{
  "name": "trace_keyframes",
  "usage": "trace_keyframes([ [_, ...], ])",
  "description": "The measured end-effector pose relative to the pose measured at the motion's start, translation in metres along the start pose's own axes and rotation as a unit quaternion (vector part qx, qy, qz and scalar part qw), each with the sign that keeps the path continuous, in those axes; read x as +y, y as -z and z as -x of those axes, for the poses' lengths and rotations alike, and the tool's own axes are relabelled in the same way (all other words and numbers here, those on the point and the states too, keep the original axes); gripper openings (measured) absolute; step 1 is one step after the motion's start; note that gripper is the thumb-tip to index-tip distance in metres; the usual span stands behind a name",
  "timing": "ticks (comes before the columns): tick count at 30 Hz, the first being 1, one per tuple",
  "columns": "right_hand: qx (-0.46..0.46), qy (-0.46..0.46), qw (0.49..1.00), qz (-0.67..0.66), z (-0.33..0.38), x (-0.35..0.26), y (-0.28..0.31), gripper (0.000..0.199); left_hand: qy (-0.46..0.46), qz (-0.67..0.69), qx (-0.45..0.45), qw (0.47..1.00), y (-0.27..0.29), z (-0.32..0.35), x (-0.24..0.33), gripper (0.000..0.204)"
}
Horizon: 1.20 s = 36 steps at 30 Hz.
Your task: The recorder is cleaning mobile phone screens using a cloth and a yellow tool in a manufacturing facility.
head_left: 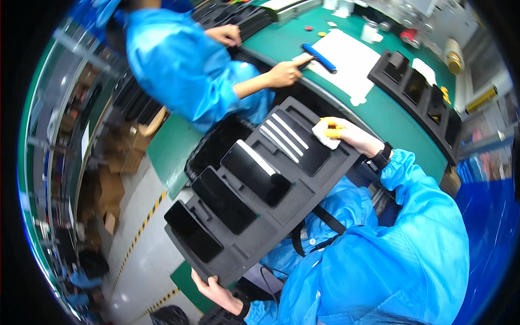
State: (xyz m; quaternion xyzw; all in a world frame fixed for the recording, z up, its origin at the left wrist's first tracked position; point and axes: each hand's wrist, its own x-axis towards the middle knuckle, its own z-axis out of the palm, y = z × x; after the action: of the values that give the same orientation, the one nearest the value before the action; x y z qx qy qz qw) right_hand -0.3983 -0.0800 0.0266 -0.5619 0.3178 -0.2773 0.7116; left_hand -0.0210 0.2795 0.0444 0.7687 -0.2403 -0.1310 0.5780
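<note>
A dark grey compartment tray [284, 208] is held up slantwise in front of me. Several black smartphone-like slabs lie in its slots: one [193, 231] nearest my left hand, a second [223, 199], a third [257, 172], and one [295, 142] near my right hand showing bright stripes of reflected light. My left hand [216, 292] grips the tray's lower left end, its thumb side partly showing and the other fingers under the edge. At the upper right end, my right hand [352, 136], with yellow finger covers, closes on a white cloth [327, 135] against the tray rim.
Across from me a co-worker in a blue smock [168, 59] holds a blue roller [319, 58] over a white sheet [346, 59] on the green bench [398, 116]. Another tray of black slabs [414, 89] stands there. A black bag-lined bin [214, 143] lies beyond my tray; cardboard boxes [132, 154] stand left.
</note>
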Motion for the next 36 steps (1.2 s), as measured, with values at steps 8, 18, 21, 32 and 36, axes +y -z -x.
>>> trace_keyframes([
  [8, 0.233, 0.086, 0.969, -0.01, 0.174, -0.026, 0.036, 0.026, -0.046, 0.044, -0.176, 0.982, -0.085, -0.034, 0.087, 0.068],
  [18, 0.634, 0.136, 0.761, 0.007, 0.38, 0.048, 0.017, 0.026, -0.226, 0.066, -0.583, 0.778, -0.337, -0.035, 0.156, 0.068],
  [21, 0.668, 0.169, 0.725, -0.017, 0.401, 0.07, 0.017, 0.024, -0.261, 0.059, -0.623, 0.735, -0.411, -0.011, 0.145, 0.063],
  [32, 0.718, 0.141, 0.68, 0.045, 0.42, 0.121, 0.073, 0.031, -0.474, -0.013, -0.58, 0.662, -0.509, 0.028, 0.1, 0.065],
  [36, 0.73, 0.109, 0.673, 0.053, 0.423, 0.131, 0.084, 0.035, -0.525, -0.029, -0.512, 0.679, -0.525, 0.034, 0.095, 0.062],
])
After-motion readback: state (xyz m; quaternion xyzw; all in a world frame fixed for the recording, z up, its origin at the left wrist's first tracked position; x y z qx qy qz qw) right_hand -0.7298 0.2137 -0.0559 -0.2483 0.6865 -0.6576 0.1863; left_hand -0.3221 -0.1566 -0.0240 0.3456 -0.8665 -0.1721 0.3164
